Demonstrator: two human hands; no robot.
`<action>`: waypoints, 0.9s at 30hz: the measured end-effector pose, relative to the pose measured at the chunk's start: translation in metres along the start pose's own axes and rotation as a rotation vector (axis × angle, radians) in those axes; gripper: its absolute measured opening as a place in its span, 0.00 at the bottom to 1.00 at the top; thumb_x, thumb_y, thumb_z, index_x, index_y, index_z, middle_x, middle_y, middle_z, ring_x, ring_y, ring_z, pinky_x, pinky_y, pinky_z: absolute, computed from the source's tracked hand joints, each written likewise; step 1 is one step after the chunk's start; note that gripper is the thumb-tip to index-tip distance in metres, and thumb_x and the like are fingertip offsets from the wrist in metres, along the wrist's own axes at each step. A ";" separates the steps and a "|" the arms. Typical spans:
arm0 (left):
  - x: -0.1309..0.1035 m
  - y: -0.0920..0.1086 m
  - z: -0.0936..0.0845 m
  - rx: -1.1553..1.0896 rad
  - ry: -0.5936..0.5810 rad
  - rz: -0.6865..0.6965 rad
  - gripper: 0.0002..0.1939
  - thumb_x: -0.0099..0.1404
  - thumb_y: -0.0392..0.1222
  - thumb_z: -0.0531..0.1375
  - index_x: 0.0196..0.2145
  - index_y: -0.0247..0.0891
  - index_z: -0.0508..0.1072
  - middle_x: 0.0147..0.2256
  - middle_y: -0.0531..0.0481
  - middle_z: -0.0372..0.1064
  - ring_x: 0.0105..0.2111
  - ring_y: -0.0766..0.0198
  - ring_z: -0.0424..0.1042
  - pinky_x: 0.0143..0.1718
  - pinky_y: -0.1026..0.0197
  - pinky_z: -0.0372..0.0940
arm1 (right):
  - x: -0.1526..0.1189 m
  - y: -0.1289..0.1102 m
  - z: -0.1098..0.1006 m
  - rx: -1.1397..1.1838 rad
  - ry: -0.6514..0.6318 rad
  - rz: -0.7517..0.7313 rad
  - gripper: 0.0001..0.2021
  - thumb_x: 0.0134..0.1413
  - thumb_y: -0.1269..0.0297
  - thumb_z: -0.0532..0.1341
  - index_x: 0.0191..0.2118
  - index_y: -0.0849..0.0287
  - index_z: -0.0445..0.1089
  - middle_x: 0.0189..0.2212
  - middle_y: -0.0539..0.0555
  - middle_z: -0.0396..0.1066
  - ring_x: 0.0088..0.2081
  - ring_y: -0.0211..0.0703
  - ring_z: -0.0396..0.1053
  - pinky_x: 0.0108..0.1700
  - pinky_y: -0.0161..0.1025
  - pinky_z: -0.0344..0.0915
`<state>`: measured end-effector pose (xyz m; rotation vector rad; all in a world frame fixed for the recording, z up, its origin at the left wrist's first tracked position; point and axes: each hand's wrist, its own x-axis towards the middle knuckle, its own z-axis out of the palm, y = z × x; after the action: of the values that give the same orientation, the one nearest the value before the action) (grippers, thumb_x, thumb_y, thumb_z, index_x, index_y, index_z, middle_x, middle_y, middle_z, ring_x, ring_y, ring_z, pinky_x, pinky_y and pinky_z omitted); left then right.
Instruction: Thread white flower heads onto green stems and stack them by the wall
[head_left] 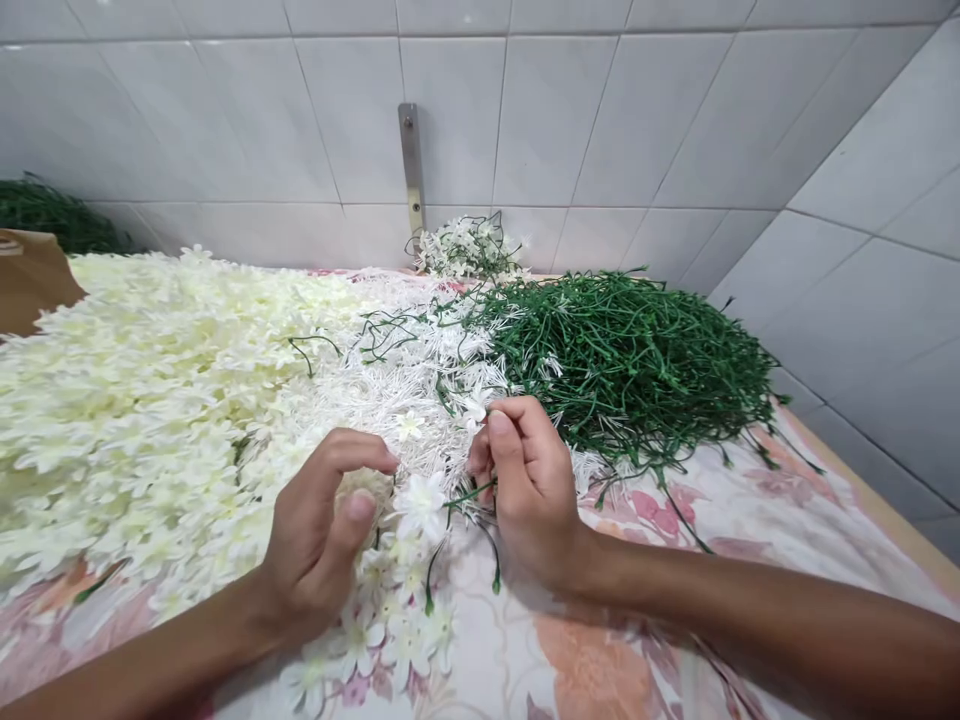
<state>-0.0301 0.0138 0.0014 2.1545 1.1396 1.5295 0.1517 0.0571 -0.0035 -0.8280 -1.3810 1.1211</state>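
Note:
My right hand [529,490] is closed, its thumb and index finger pinched together beside a small white blossom [475,407]. From its curled lower fingers a green plastic stem [471,494] runs left to a white artificial flower [420,507]; other green stem ends hang below. To the left of that flower, my left hand [319,530] is open, thumb and index finger apart with nothing seen between them. Loose cream flower heads [409,645] lie beneath the hands. Behind them spreads a pile of thin white stamen-like pieces [382,385].
A broad heap of cream flower heads [150,400] covers the left side. Green stems [630,350] are piled at right. Finished-looking white flowers [471,248] lie near a metal bracket [411,165] on the tiled wall [562,110]. A brown box [34,280] stands far left. Floral cloth [757,540] covers the table.

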 end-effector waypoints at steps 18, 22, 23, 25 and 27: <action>0.006 0.011 0.003 0.160 -0.231 0.071 0.08 0.67 0.28 0.51 0.37 0.39 0.65 0.30 0.49 0.66 0.33 0.60 0.65 0.35 0.56 0.61 | 0.072 -0.107 -0.043 0.306 0.261 0.112 0.15 0.67 0.66 0.50 0.27 0.56 0.64 0.13 0.41 0.45 0.13 0.31 0.40 0.20 0.35 0.51; 0.005 0.011 0.008 0.134 -0.195 0.097 0.09 0.67 0.28 0.50 0.36 0.39 0.65 0.29 0.47 0.66 0.32 0.60 0.65 0.34 0.57 0.61 | 0.095 -0.138 -0.079 0.208 0.454 -0.174 0.16 0.64 0.71 0.46 0.25 0.54 0.60 0.11 0.40 0.41 0.13 0.34 0.38 0.20 0.37 0.50; 0.004 0.011 0.009 0.131 -0.156 0.103 0.09 0.66 0.27 0.49 0.36 0.39 0.65 0.29 0.47 0.66 0.31 0.60 0.65 0.33 0.57 0.61 | 0.104 -0.144 -0.088 0.146 0.538 -0.218 0.18 0.63 0.72 0.44 0.24 0.53 0.58 0.11 0.40 0.40 0.12 0.34 0.38 0.21 0.37 0.51; 0.002 0.008 0.013 0.140 -0.106 0.118 0.10 0.66 0.28 0.49 0.35 0.39 0.65 0.28 0.47 0.65 0.30 0.60 0.65 0.33 0.57 0.60 | 0.125 -0.148 -0.102 0.085 0.587 -0.234 0.18 0.63 0.74 0.40 0.25 0.53 0.56 0.11 0.40 0.41 0.12 0.33 0.40 0.21 0.36 0.51; -0.001 0.004 0.016 0.142 -0.109 0.129 0.09 0.68 0.29 0.48 0.34 0.39 0.65 0.28 0.47 0.64 0.29 0.60 0.64 0.32 0.56 0.60 | 0.153 -0.141 -0.110 -0.011 0.596 -0.209 0.16 0.64 0.74 0.41 0.28 0.54 0.58 0.13 0.40 0.45 0.12 0.32 0.44 0.21 0.35 0.52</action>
<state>-0.0140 0.0144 -0.0033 2.4167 1.1242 1.3995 0.2555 0.1766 0.1709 -0.9092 -0.9442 0.6308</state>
